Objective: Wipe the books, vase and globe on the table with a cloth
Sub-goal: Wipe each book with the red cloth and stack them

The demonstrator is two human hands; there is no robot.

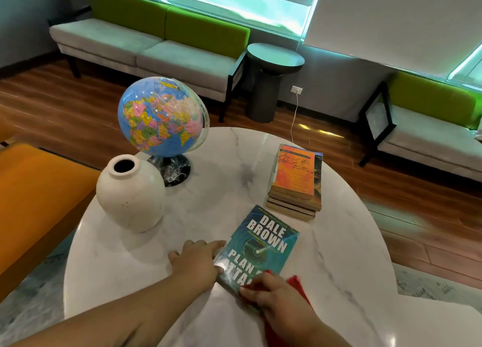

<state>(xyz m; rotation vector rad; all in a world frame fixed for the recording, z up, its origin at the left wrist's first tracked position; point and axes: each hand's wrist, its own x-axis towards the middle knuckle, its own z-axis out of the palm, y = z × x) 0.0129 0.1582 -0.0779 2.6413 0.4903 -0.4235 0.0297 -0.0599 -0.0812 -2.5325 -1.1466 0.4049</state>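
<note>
**Right hand (276,297) presses red cloth (297,285) to teal book (263,239)**

Closest in, the right hand has its fingers curled round the red cloth, bunched in the fist with loose folds spilling out on the right and below the wrist. Fist and cloth bear down on the near corner of the teal book, covering the end of its title. The book lies flat, cover up, on the white marble table (339,242) and runs away from the grip at a slant.

Just left of the grip, the left hand (194,260) lies palm down on the table with its fingers spread and fairly straight. Its forefinger and thumb touch the book's left edge, and it holds nothing.

Beyond the grip, past the book's far end, stands a stack of books (296,182) with an orange cover on top, near the teal one but apart from it. Well left of the grip sits the cream vase (130,195), upright. Behind it, farther still from the cloth, is the globe (160,117) on its dark base, just beside the vase.
</note>
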